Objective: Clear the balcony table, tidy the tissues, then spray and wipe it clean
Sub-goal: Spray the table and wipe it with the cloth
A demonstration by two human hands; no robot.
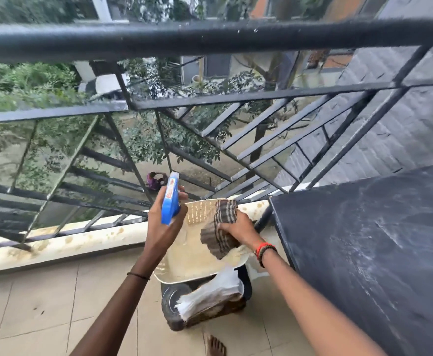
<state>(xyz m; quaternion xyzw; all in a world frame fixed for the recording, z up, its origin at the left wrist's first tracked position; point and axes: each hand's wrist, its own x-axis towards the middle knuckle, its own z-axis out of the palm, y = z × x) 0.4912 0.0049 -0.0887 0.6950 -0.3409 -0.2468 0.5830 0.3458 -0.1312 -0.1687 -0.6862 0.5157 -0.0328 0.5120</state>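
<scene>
The left hand point(162, 222) has a tight grip on a blue spray bottle point(170, 201), fingers wrapped round it, and holds it up in the air just left of a cream basket tray point(184, 263). The right hand point(238, 224) is closed on a striped cloth point(220, 227), which rests on the tray. The tray sits on a dark stool point(171, 301) near the floor, and a pile of white tissues point(210, 294) lies just below it on the near side. The black bench point(364, 240) is on the right, with nothing on the part that shows, and it looks dusty and streaky. Some things could go wrong now. The tray sticks out past the stool, so a hard pull on the cloth may tip it over. The tissues look loose, so wind or a bump could send them to the floor. The railing point(210, 34) is just past the tray, so a dropped bottle might slip through the bars. The spray could also wet the tissues if squeezed here.
</scene>
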